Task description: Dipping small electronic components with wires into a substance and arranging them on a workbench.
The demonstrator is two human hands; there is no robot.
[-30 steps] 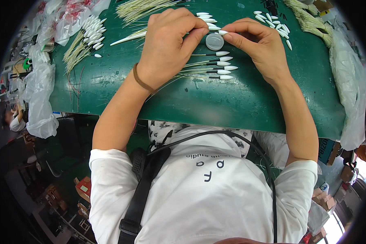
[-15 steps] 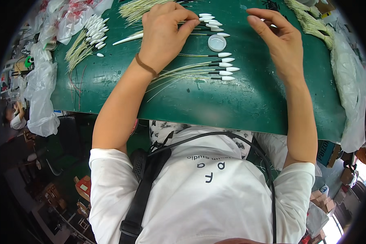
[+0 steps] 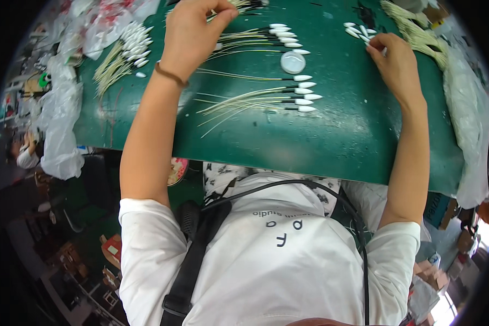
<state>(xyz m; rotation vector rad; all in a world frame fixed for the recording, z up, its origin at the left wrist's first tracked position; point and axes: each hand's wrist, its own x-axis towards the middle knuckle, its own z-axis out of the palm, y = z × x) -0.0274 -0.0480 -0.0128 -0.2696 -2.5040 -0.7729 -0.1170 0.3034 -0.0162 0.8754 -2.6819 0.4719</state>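
My left hand [image 3: 189, 38] is over the far side of the green table, beside a bundle of pale thin strands with black ends [image 3: 250, 6]. Its thumb and forefinger are bent together; what they hold, if anything, I cannot make out. At the far right, my right hand [image 3: 394, 61] pinches a small white pointed tip [image 3: 367, 42] at the edge of a loose cluster of such tips [image 3: 353, 30]. Between the hands lie strands fitted with white tips, in an upper row [image 3: 285, 35] and a lower row [image 3: 304, 92]. A small round clear dish [image 3: 293, 62] sits between the rows.
A heap of white-tipped strands [image 3: 136, 43] lies on the left of the green table [image 3: 331, 141]. Plastic bags [image 3: 57, 119] hang over the left edge. Bundles of pale strands [image 3: 413, 32] and more clear plastic [image 3: 467, 108] line the right edge.
My left hand has moved away and left from the upper row to the black-ended strands. My right hand has come down to the loose white tips, its fingers closing from apart to a pinch.
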